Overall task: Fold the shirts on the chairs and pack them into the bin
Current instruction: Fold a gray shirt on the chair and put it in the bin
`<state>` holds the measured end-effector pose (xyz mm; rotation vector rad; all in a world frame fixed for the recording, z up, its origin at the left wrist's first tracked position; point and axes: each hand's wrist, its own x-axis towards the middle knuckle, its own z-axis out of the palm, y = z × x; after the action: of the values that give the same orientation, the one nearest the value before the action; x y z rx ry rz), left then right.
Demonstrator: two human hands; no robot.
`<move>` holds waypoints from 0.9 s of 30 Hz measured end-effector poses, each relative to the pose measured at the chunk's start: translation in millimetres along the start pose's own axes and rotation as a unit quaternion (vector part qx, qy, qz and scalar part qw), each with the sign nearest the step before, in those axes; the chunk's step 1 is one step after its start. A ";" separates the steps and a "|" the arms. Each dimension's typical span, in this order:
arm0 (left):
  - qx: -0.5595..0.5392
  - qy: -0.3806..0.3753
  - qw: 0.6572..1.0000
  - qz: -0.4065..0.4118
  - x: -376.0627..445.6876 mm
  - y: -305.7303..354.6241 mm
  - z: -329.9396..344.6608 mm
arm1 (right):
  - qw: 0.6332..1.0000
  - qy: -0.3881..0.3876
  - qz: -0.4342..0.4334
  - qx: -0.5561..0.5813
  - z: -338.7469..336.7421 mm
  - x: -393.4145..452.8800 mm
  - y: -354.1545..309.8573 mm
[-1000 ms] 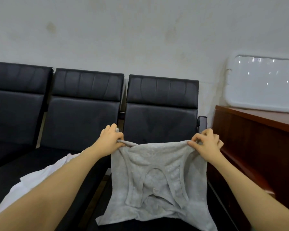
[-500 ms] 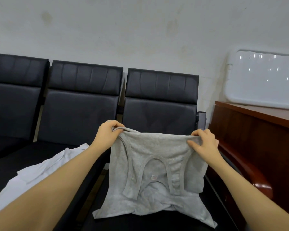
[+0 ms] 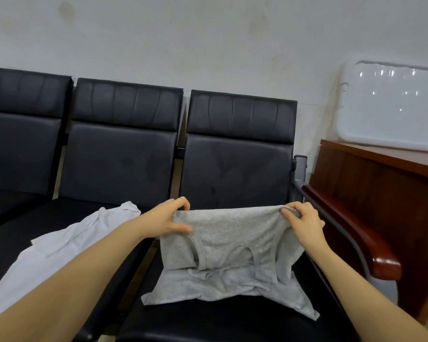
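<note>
Head view puts the grey tank top (image 3: 223, 245) front and centre, so I'll place everything off that. Its lower half is puddled on the seat of the right-hand black chair (image 3: 237, 154), nearest the person, with a corner trailing toward the front right edge of the seat. The upper part is lifted off the seat and doubled over, straps hanging on the near face. The left hand (image 3: 168, 218) pinches the top left corner of the tank top, thumb in front and fingers curled behind. The right hand (image 3: 304, 223) does the same at the top right corner, fingers closed around the edge. It looks like thin jersey to me: light, floppy, no stiffness at all, so it'll sag wherever it isn't held. Holding both corners of the fold line seems the sensible place, since it keeps that edge taut. Left of the tank top, a white shirt (image 3: 59, 250) lies spread on the middle chair seat, not yet folded. Farther right of it is a wooden cabinet (image 3: 381, 193), with a white bin (image 3: 391, 107) propped against the wall on top.
</note>
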<state>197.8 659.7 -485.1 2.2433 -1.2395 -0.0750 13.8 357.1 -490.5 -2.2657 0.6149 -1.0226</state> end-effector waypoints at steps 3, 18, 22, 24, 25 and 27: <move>0.004 -0.021 1.000 0.005 -6.7 -7.0 14.9 | 0.999 -0.030 -0.007 -0.041 9.7 -9.6 4.3; -0.051 0.196 0.978 0.056 9.1 19.9 40.8 | 0.976 -0.177 -0.129 0.002 96.8 -55.3 -68.1; -0.068 0.206 0.975 0.054 7.8 14.1 32.5 | 0.980 -0.156 -0.079 0.097 102.1 -47.7 -72.7; -0.075 0.195 0.977 0.047 2.6 4.9 32.2 | 0.980 -0.161 -0.073 0.093 99.5 -44.8 -69.2; -0.075 0.184 0.979 0.045 -0.4 0.4 33.8 | 0.980 -0.163 -0.073 0.083 99.5 -43.8 -66.0; -0.067 0.149 0.986 0.044 -6.5 -6.6 40.9 | 0.982 -0.168 -0.062 0.063 102.3 -43.0 -57.9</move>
<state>186.4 649.1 -524.0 1.9947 -1.1336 0.1982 77.6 457.3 -529.9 -2.3128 0.2603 -0.6876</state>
